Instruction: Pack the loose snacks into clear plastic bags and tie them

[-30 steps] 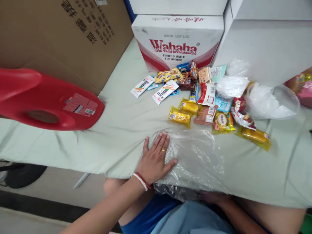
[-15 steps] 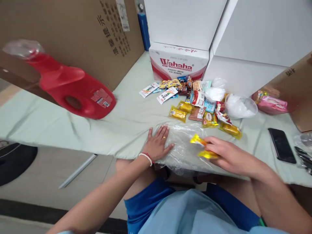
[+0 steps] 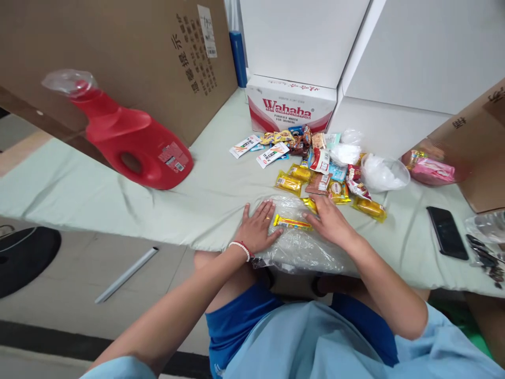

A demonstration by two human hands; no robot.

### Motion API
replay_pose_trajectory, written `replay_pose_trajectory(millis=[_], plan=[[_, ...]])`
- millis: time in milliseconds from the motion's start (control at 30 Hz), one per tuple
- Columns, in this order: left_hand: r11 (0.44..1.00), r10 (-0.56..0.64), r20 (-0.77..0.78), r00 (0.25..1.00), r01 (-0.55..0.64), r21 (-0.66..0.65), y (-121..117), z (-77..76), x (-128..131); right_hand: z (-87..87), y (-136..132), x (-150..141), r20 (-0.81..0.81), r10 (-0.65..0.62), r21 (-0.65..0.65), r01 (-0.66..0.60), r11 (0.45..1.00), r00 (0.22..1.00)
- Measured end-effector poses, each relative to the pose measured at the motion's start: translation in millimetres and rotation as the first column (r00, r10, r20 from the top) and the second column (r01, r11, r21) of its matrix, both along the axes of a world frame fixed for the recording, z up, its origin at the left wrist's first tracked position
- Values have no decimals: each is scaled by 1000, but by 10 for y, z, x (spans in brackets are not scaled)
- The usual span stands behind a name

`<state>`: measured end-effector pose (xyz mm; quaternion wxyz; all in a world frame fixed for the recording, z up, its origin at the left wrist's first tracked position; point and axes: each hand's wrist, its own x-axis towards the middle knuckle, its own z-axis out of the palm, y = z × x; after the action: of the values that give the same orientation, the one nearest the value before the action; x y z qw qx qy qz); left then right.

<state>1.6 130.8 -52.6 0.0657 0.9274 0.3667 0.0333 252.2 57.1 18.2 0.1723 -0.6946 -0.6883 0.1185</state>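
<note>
My left hand (image 3: 256, 227) lies flat with fingers spread on the left edge of a clear plastic bag (image 3: 300, 247) at the table's front edge. A slim yellow snack packet (image 3: 292, 222) rests on the bag, between my two hands. My right hand (image 3: 331, 220) has its fingers stretched out and its thumb apart. Its fingertips touch a second yellow snack packet (image 3: 310, 204), partly covered by them, at the bag's far side. Just beyond, wrapped snacks are heaped, among them yellow-wrapped cakes (image 3: 288, 182) and a brown packet (image 3: 317, 183).
A red jug (image 3: 138, 147) stands at the left before a large cardboard box (image 3: 150, 58). Behind the snacks is a Wahaha carton (image 3: 292, 108). To the right are a plastic tub with a white bag (image 3: 384, 172), a pink packet (image 3: 434, 171) and a phone (image 3: 447, 232).
My right hand has moved forward and left and let go of a yellow packet, which now lies on the bag. The other has moved toward the bag's far side. My left hand stays in place.
</note>
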Motion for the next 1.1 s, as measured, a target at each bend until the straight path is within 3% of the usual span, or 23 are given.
replay_pose_trajectory(millis=[200,300,533,667,800,967,1100], plan=[[1000,-17,11,1000,17,1,-3,17,4,-161,143,-477,117,205,-166,-184,969,972],[1000,-26,27,999,26,-5,-3,12,-1,-193,114,-554,206,197,-194,-157,968,958],[1000,-14,36,999,15,-11,-12,15,-6,-80,59,-304,291,195,-215,-134,967,937],[1000,-20,44,999,21,-17,-2,26,-7,3,-38,-208,121,185,-104,-173,979,975],[999,-7,45,999,9,-33,12,40,-18,-98,-126,-299,87,284,-152,-269,951,955],[1000,10,57,998,-9,-20,0,49,-12,-330,-215,-339,189,227,-157,-199,967,955],[1000,15,62,998,-14,-12,-1,41,0,-279,-117,-186,97,223,-82,-215,973,970]])
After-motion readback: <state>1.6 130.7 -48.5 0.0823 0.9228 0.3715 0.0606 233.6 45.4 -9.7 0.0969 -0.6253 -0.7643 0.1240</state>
